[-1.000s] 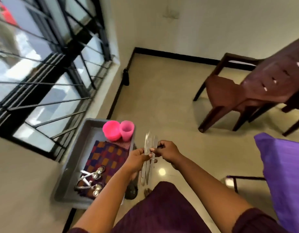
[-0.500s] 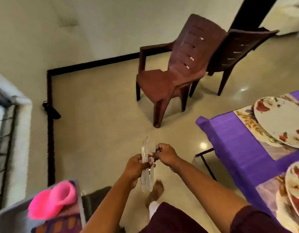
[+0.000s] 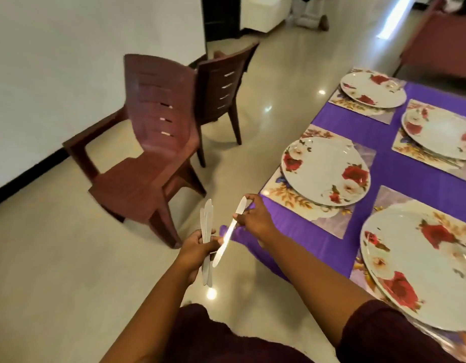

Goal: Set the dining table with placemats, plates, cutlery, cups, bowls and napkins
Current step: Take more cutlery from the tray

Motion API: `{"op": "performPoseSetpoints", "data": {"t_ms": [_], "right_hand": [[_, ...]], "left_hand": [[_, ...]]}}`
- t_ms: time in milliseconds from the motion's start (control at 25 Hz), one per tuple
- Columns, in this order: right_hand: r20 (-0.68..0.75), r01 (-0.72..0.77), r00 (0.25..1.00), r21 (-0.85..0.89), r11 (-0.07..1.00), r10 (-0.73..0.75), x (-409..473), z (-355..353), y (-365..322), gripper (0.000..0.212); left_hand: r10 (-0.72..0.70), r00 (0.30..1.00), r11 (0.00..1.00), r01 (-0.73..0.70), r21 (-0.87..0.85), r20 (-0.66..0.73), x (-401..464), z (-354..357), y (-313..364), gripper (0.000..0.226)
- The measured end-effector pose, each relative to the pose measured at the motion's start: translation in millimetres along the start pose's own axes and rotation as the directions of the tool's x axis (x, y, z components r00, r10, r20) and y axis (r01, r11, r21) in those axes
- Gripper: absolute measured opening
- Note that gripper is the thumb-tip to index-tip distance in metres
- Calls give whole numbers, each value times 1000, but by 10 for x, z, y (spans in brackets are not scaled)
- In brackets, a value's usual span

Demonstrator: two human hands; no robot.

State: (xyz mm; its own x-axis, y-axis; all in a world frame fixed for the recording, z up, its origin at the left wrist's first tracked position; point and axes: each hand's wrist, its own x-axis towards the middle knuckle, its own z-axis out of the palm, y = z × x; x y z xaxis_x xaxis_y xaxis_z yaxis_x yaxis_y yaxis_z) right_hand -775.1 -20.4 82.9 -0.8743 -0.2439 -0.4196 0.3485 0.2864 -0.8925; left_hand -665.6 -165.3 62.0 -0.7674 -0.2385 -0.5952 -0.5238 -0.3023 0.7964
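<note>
The left hand (image 3: 197,246) grips a bundle of knives (image 3: 206,231) upright, fingers curled round their middles; their count is unclear, perhaps three. The right hand (image 3: 254,218) pinches a single knife (image 3: 230,231), tilted, its lower end touching the left hand. Half a second ago both hands were together on the one bundle; now the single knife is drawn out to the right. The purple table (image 3: 383,179) is near on the right, with four floral plates (image 3: 326,170) on four placemats (image 3: 287,193). Two brown chairs (image 3: 153,153) stand beside it.
</note>
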Motion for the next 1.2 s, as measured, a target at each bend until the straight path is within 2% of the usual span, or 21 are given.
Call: {"op": "performPoseSetpoints", "data": {"t_ms": [120, 280, 360, 440, 520, 680, 840, 920, 1000, 1200], "right_hand": [[-213, -38, 975, 146, 989, 69, 279, -383, 48, 39], [-459, -47, 856, 389, 920, 237, 540, -872, 183, 31], [-549, -22, 774, 475, 880, 316, 628, -1040, 231, 31], [-628, 20, 678, 536, 844, 383, 703, -1157, 227, 34], [-688, 75, 567, 591, 804, 453, 758, -1223, 214, 36], [-749, 153, 357, 636, 756, 558, 774, -1255, 320, 34], [-762, 103, 195, 642, 759, 618, 650, -1179, 556, 20], [-764, 32, 167, 636, 771, 624, 574, -1151, 619, 16], [-787, -76, 170, 590, 804, 593, 544, -1166, 665, 14], [-837, -242, 265, 424, 873, 480, 615, -1215, 626, 16]], "left_hand": [[-25, 995, 995, 15, 100, 97, 490, 263, 258, 40], [-101, 963, 976, 47, 215, 250, 1210, 696, 603, 41], [-157, 927, 950, 47, 309, 340, 1498, 913, 795, 37], [-202, 884, 917, 19, 399, 422, 1807, 1106, 999, 42], [-254, 825, 866, -38, 499, 505, 2087, 1315, 1204, 47], [-331, 715, 771, -171, 613, 616, 2360, 1707, 1455, 38], [-331, 711, 714, -241, 657, 620, 2428, 1807, 1361, 35], [-329, 716, 694, -260, 672, 616, 2426, 1779, 1268, 35], [-305, 739, 657, -293, 695, 600, 2404, 1757, 1190, 36], [-244, 843, 654, -223, 723, 480, 2407, 1699, 1101, 34]]}}
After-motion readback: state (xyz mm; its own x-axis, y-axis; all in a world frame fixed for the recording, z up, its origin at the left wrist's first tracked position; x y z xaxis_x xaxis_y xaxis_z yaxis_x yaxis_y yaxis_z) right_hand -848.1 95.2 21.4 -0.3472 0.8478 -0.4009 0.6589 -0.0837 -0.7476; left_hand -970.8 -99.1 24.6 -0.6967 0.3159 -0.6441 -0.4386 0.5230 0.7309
